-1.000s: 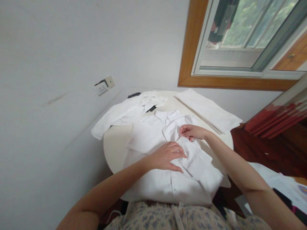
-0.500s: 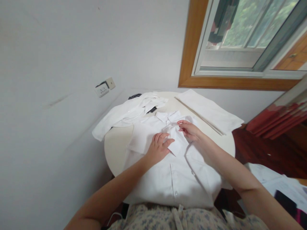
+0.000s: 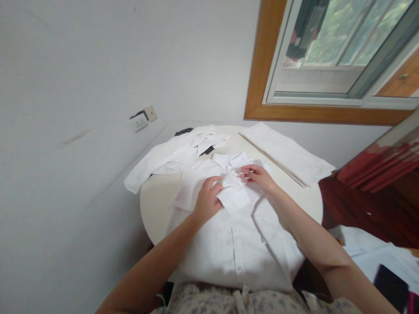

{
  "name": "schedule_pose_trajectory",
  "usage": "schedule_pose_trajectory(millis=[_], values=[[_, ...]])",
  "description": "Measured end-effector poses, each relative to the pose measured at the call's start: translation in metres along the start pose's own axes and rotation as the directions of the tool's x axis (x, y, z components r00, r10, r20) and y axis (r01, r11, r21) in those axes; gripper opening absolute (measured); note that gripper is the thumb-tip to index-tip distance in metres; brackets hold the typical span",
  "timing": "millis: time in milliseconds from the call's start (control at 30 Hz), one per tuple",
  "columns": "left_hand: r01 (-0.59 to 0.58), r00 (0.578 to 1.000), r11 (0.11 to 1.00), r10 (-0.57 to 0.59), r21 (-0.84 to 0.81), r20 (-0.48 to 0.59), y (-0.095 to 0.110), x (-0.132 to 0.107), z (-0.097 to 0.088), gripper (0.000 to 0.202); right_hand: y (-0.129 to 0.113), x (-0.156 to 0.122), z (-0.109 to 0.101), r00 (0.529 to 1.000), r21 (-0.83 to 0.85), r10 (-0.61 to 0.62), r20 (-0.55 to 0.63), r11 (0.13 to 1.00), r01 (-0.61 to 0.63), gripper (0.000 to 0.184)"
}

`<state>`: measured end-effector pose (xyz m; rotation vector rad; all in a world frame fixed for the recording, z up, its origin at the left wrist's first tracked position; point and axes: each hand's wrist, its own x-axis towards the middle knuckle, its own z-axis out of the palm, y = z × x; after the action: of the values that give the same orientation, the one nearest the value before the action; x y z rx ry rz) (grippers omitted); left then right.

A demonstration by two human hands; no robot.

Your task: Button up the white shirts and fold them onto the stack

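A white button-up shirt [image 3: 212, 248] lies front up across the table, its collar pointing away from me. One of its sleeves is folded over the chest, and the cuff [image 3: 236, 201] lies between my hands. My left hand [image 3: 208, 199] grips the cuff's left edge, the fingers curled over the cloth. At the upper right, my right hand [image 3: 259, 178] has its fingertips drawn together on the sleeve fabric just below the collar. What exactly lies between those fingertips is hard to see.
The round cream table [image 3: 152, 205] stands against the wall. A crumpled white garment [image 3: 163, 150] lies on its left over black striped cloth [image 3: 207, 151]. At the right rests a folded white cloth [image 3: 288, 152]. Papers [image 3: 369, 248] and a dark flat object [image 3: 390, 281] sit lower right.
My left hand has shifted a little left and now holds the cuff's left edge. The cuff has turned flatter and spread rightward. My right hand has moved slightly left.
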<state>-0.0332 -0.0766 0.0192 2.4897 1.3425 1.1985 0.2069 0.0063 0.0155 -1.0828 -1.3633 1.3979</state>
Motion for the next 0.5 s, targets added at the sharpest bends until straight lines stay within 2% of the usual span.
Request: schedule_pose_trajectory(millis=[67, 100, 133, 200, 267, 333, 400, 433, 500], values=[[0.084, 0.995, 0.981, -0.093, -0.175, -0.046, -0.009, 0.001, -0.001, 0.012, -0.002, 0.01, -0.026, 0.982, -0.299, -0.165, -0.092, 0.945, 0.131, 0.022], [0.116, 0.987, 0.962, -0.138, -0.247, -0.076, -0.014, 0.002, -0.001, 0.014, -0.004, 0.015, -0.04, 0.959, -0.465, -0.25, -0.132, 0.87, 0.163, 0.024], [0.151, 0.976, 0.938, -0.192, -0.31, -0.104, -0.019, 0.003, -0.001, 0.016, -0.006, 0.02, -0.055, 0.928, -0.62, -0.337, -0.157, 0.765, 0.173, 0.025], [0.254, 0.931, 0.87, -0.338, -0.422, -0.137, -0.028, 0.005, -0.001, 0.02, -0.007, 0.028, -0.081, 0.884, -0.824, -0.453, -0.116, 0.541, 0.169, 0.026], [0.394, 0.84, 0.745, -0.53, -0.537, -0.118, -0.035, 0.007, -0.001, 0.022, -0.004, 0.032, -0.097, 0.892, -0.887, -0.451, -0.032, 0.425, 0.183, 0.031], [0.51, 0.698, 0.554, -0.713, -0.658, -0.059, -0.039, 0.009, -0.001, 0.026, 0.003, 0.034, -0.104, 0.918, -0.896, -0.396, 0.026, 0.399, 0.197, 0.04], [0.552, 0.559, 0.368, -0.829, -0.748, 0.005, -0.043, 0.011, -0.003, 0.034, 0.012, 0.036, -0.105, 0.933, -0.918, -0.358, 0.036, 0.358, 0.173, 0.048], [0.548, 0.516, 0.31, -0.856, -0.777, 0.022, -0.045, 0.012, -0.004, 0.039, 0.016, 0.036, -0.105, 0.934, -0.936, -0.357, 0.028, 0.32, 0.15, 0.051], [0.525, 0.493, 0.278, -0.87, -0.804, 0.021, -0.048, 0.013, -0.006, 0.052, 0.02, 0.039, -0.106, 0.925, -0.958, -0.378, 0.023, 0.257, 0.129, 0.053]])
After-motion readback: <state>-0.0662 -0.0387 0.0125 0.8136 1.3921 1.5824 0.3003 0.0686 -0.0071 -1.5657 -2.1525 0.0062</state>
